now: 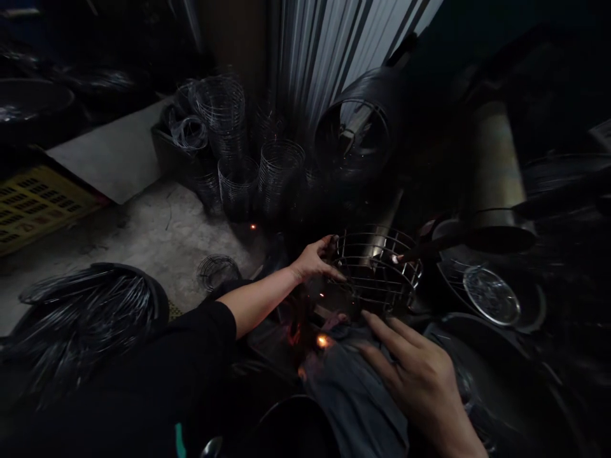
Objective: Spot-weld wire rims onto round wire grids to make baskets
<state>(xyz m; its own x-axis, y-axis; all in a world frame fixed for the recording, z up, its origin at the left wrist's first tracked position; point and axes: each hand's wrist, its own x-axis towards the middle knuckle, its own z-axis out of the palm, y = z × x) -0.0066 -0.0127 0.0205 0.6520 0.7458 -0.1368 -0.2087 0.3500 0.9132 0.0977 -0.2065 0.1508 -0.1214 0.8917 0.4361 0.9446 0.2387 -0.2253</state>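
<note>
Furthest left on my feed I see a yellow crate [28, 207], then a dark tub [155, 292] heaped with wire strands [95, 312], near a pale panel [114, 146]. A small wire ring [217, 270] lies on the grey floor [157, 238], and behind it I count several upright wire cylinders [281, 168] close together. My left hand [317, 261] reaches in from a black sleeve [191, 346], pinching the left side of a round wire basket [379, 262] between thumb and fingers. Just below that hand I see an orange glow [323, 341], beside bunched grey cloth [363, 394]. The basket sits right of centre, ahead of both hands. My right hand [420, 362] is spread loosely over the cloth, its fingertips near the basket's near edge; I can't tell whether they touch it. At the right I make out a shiny wire disc [491, 296] beside a pale cylinder [499, 156]
</note>
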